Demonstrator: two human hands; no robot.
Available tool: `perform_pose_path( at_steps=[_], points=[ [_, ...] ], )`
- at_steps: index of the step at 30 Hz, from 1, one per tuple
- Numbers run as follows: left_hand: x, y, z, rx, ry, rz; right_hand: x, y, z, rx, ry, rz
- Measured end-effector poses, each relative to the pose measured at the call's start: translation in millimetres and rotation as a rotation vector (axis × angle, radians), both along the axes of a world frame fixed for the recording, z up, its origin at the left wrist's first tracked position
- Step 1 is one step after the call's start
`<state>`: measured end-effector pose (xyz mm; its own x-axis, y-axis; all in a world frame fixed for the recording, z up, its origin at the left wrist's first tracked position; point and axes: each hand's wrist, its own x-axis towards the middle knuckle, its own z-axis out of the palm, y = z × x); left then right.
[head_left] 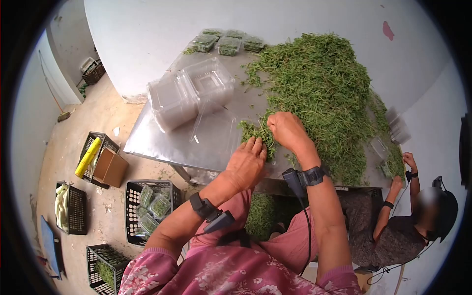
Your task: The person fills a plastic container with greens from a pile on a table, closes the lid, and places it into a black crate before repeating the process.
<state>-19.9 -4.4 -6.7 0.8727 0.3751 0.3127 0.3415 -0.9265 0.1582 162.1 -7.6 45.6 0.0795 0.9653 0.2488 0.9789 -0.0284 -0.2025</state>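
My left hand [248,160] is at the front edge of the metal table, its fingers bent over a small bunch of leafy greens [250,131]. Just to its right, my right hand [286,129] is closed in a pinch on stems of the same greens; its fingertips are partly hidden. A large heap of greens [319,98] rises beyond and to the right of my hands. Left of the bunch lies an open clear plastic box [216,130]. Behind that box are two stacks of nested clear plastic boxes [172,101].
Several filled boxes [228,45] sit at the table's [147,140] far end. Black crates [129,209] stand on the floor at left, one with packed boxes. A co-worker [393,236] sits at right, hands near the greens. More greens [260,216] lie below the table.
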Motion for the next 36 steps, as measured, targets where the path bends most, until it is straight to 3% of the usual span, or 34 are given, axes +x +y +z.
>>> perform_pose_path(
  at_steps=[2,5,8,11,17,25,33,36],
  points=[
    [0,-1,-1,0.014,-0.020,0.006,-1,-2,0,-0.020,-0.165,-0.005],
    [0,-1,-2,0.017,-0.033,0.004,2,-9,-14,0.166,-0.361,0.088],
    [0,0,0,0.020,-0.020,0.005,-1,-8,-29,0.168,-0.362,-0.004],
    [0,1,2,-0.024,-0.008,-0.003,0,-3,-33,0.225,-0.105,-0.101],
    [2,1,-3,0.013,-0.038,0.005,6,-8,-19,0.251,0.378,-0.078],
    [-1,-1,-2,0.113,-0.033,0.008,-14,-25,-15,0.008,0.478,-0.108],
    [-37,-5,19,0.058,-0.114,0.142,-12,-33,-2,-0.068,0.394,0.067],
    [-45,10,23,0.051,-0.187,0.230,-19,-38,5,-0.042,0.517,0.029]
  ],
)
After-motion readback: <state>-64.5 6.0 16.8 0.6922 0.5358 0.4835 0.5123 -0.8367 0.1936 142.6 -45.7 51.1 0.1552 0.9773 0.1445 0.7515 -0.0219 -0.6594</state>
